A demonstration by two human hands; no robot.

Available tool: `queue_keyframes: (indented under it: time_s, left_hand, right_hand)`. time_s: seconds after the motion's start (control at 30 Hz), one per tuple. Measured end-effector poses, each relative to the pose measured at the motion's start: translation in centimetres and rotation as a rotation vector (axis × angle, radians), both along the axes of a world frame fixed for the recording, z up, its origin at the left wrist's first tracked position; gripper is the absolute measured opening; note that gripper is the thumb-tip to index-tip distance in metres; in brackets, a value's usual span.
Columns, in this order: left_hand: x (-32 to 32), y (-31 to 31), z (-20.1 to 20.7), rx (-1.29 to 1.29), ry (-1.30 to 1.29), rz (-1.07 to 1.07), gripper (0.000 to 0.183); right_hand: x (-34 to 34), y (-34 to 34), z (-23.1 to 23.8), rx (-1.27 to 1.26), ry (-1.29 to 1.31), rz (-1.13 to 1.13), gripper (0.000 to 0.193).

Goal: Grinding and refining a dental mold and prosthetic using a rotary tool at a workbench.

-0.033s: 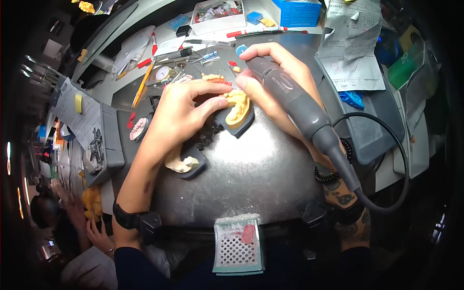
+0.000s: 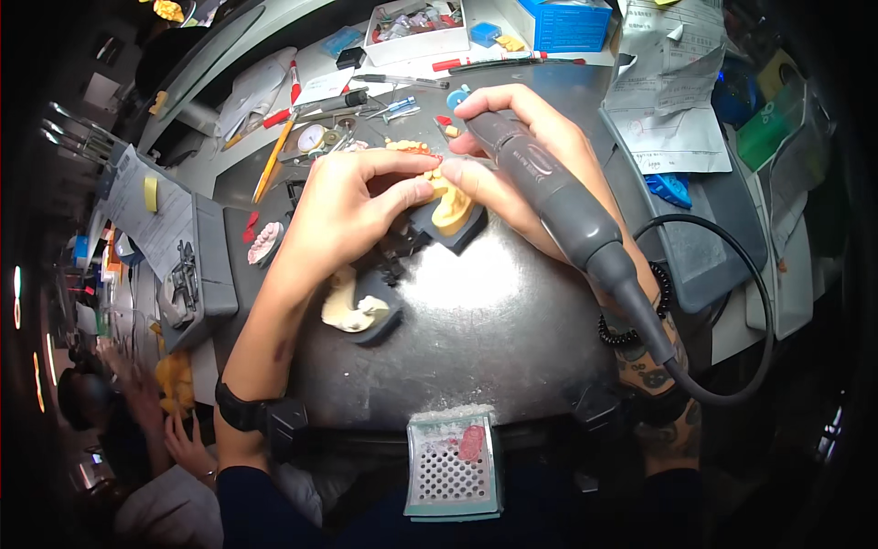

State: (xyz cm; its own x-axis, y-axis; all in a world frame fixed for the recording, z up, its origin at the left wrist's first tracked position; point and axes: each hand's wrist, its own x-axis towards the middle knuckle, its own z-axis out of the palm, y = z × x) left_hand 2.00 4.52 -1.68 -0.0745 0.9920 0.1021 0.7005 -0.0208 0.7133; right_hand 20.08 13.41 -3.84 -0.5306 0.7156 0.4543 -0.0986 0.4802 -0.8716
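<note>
Comparing against the earlier picture: no visible change noted; both hands, handpiece and dental models kept the same positions.

Left hand (image 2: pixel 343 210): curled over the yellow dental model (image 2: pixel 450 209), thumb and fingertips pinching its upper edge, pressed down on the dark articulator base (image 2: pixel 457 240) at bench centre.

Right hand (image 2: pixel 530 156): closed around the grey handpiece (image 2: pixel 558 197), working end turned toward the model, thumb touching the model's side. Black cable (image 2: pixel 750 302) looped from the handpiece's rear past the right wrist.

Count taken:
- Dental casts: three seen. One yellow under the hands; one cream cast (image 2: pixel 352 306) on a dark base just below the left hand; one pink-and-white cast (image 2: pixel 265 242) further left, apart.
- Red pens (image 2: pixel 485 62): at least two on the far bench; exact total not told.
- One yellow pencil (image 2: pixel 272 160), lying aslant left of the hands.
- One blue box (image 2: pixel 567 23) at the far edge.

Containers:
- White tray (image 2: pixel 416 46) at the far edge, filled with small mixed parts, too small to identify.
- Perforated square tray (image 2: pixel 453 467) at the near bench edge, holding one reddish piece and pale dust along its top.
- Grey flat tray (image 2: pixel 713 247) at right, bearing a blue object near its upper end.

Papers (image 2: pixel 668 101) stacked at upper right.
</note>
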Motion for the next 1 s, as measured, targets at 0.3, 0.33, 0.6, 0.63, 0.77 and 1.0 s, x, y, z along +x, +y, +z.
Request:
queue_keyframes:
  time_s: [0.3, 0.33, 0.6, 0.63, 0.77, 1.0]
  left_hand:
    - [-1.1, 0.5, -0.8, -0.090, -0.309, 0.089, 0.031]
    - [-1.2, 0.5, -0.8, -0.116, -0.351, 0.108, 0.032]
    - [-1.3, 1.1, -0.6, -0.145, -0.440, 0.114, 0.027]
    - [-1.4, 1.1, -0.7, -0.110, -0.451, 0.109, 0.026]
    - [-1.4, 1.2, -0.8, -0.116, -0.466, 0.131, 0.026]
    - [-1.4, 1.1, -0.8, -0.154, -0.469, 0.131, 0.028]
  right_hand:
    - [0.3, 0.4, -0.3, 0.107, -0.124, 0.146, 0.059]
    - [0.2, 0.5, -0.5, 0.103, -0.120, 0.148, 0.059]
    - [0.2, 0.8, -0.5, 0.143, -0.126, 0.143, 0.059]
    - [0.2, 0.8, -0.5, 0.142, -0.121, 0.143, 0.059]
    - [0.4, 0.7, -0.3, 0.160, -0.119, 0.143, 0.062]
    - [0.7, 0.6, 0.1, 0.158, -0.123, 0.153, 0.063]
